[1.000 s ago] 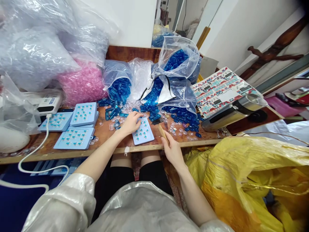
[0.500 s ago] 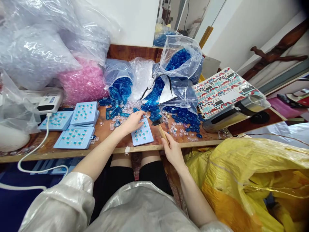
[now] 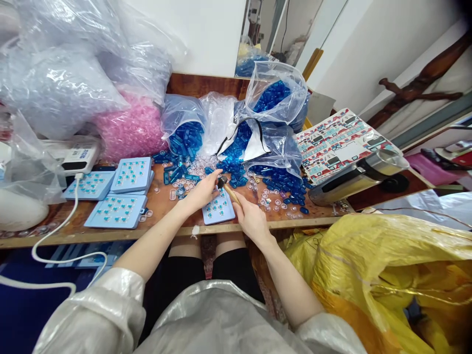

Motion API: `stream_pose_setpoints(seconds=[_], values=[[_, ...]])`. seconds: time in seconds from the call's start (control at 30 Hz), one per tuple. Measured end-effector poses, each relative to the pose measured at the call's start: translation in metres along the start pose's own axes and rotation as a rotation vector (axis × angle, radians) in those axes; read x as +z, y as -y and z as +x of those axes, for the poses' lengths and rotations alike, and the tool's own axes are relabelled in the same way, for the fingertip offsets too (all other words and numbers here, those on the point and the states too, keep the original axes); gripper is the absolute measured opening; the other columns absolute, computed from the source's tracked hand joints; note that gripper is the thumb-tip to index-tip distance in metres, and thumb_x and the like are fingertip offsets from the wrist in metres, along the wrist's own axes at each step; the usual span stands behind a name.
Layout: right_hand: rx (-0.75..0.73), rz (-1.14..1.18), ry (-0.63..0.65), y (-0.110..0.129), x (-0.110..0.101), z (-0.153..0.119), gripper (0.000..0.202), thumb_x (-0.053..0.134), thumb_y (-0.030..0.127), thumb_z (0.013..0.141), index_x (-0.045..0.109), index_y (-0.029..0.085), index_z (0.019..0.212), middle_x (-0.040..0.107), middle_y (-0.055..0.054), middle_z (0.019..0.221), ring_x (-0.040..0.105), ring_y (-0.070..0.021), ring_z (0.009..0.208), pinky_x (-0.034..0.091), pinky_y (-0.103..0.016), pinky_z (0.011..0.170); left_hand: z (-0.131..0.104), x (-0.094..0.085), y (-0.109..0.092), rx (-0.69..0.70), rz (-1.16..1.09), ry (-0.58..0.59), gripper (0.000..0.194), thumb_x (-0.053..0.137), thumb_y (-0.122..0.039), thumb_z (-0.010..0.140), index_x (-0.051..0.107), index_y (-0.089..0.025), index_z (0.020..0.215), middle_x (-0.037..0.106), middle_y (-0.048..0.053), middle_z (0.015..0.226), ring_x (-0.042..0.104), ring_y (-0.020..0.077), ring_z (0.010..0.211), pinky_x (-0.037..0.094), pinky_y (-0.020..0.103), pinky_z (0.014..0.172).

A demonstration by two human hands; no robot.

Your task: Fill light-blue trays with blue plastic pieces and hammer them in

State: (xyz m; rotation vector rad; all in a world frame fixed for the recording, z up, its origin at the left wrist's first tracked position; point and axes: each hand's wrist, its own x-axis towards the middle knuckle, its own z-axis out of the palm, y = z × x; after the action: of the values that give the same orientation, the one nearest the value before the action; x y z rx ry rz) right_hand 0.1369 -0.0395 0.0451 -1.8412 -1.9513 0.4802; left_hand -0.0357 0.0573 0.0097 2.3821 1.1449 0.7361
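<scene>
A light blue panel (image 3: pixel 217 212), set with rows of small teal pieces, lies on the table in front of me. My left hand (image 3: pixel 204 191) reaches over its upper left part, fingers bent together near the top edge; what they hold, if anything, is too small to make out. My right hand (image 3: pixel 252 220) is wrapped round the wooden handle of a small hammer (image 3: pixel 232 193). The hammer's dark head is over the panel's top, close to my left fingertips. Whether it touches anything there I cannot tell.
Similar panels (image 3: pixel 115 211) lie stacked at the left beside a white cable (image 3: pixel 55 231). Blue translucent pieces spill from bags (image 3: pixel 186 137) behind my hands, among clear rings. A metal tumbler (image 3: pixel 354 179) lies by a patterned box (image 3: pixel 337 142). A yellow sack (image 3: pixel 361 246) stands right.
My right hand has moved left with the hammer, bringing its head from beside the panel to over its top, close to my left fingers. My left hand has stayed almost in place.
</scene>
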Motion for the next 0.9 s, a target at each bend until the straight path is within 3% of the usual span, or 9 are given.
stream_pose_setpoints(seconds=[0.13,0.27,0.4,0.5,0.7,0.9], values=[[-0.006,0.143,-0.101,-0.001,-0.007,-0.006,0.041,0.035,0.030,0.090,0.044,0.027,0.130,0.066,-0.004,0.107,0.064,-0.0207,0.087,0.048,-0.030,0.073,-0.003,-0.006,-0.002,0.000,-0.015,-0.012,0.065,0.056,-0.011,0.074,0.026,-0.013,0.131,0.053,0.008,0.101,0.055,0.0154,0.083,0.047,0.031,0.080],[-0.013,0.221,-0.098,-0.009,-0.007,-0.016,0.041,0.035,0.029,0.089,0.047,0.023,0.128,0.067,-0.004,0.101,0.064,-0.0185,0.081,0.047,-0.030,0.076,-0.017,-0.025,-0.003,-0.008,0.028,-0.083,0.033,0.044,-0.013,0.081,0.047,-0.015,0.114,0.055,0.008,0.103,0.054,0.0171,0.093,0.044,0.032,0.086],[0.010,0.227,-0.086,-0.017,-0.002,-0.022,0.042,0.036,0.031,0.089,0.048,0.020,0.127,0.069,-0.004,0.090,0.064,-0.0187,0.075,0.048,-0.030,0.072,-0.039,-0.036,-0.001,0.047,0.103,0.060,0.026,0.041,-0.010,0.080,0.057,-0.017,0.098,0.056,0.006,0.093,0.054,0.0166,0.087,0.044,0.030,0.080],[0.007,0.237,-0.084,-0.018,0.001,-0.023,0.042,0.036,0.032,0.089,0.049,0.020,0.127,0.069,-0.005,0.089,0.064,-0.0190,0.075,0.048,-0.030,0.072,-0.048,-0.033,-0.002,0.075,0.187,0.134,0.022,0.042,-0.014,0.082,0.059,-0.017,0.096,0.054,0.007,0.090,0.052,0.0175,0.083,0.044,0.030,0.076],[0.016,0.241,-0.092,-0.020,0.001,-0.026,0.041,0.037,0.032,0.088,0.050,0.019,0.125,0.069,-0.006,0.091,0.064,-0.0197,0.080,0.047,-0.032,0.077,-0.046,-0.022,-0.006,0.037,0.248,0.115,0.019,0.035,-0.016,0.086,0.055,-0.015,0.088,0.049,0.007,0.086,0.048,0.0170,0.079,0.043,0.030,0.074],[0.053,0.236,-0.086,-0.026,-0.003,-0.031,0.042,0.035,0.034,0.089,0.048,0.020,0.127,0.069,-0.005,0.087,0.064,-0.0205,0.078,0.048,-0.032,0.073,-0.045,-0.023,-0.004,0.014,0.306,0.137,0.019,0.034,-0.016,0.087,0.053,-0.014,0.087,0.048,0.007,0.086,0.049,0.0184,0.079,0.042,0.032,0.074]])
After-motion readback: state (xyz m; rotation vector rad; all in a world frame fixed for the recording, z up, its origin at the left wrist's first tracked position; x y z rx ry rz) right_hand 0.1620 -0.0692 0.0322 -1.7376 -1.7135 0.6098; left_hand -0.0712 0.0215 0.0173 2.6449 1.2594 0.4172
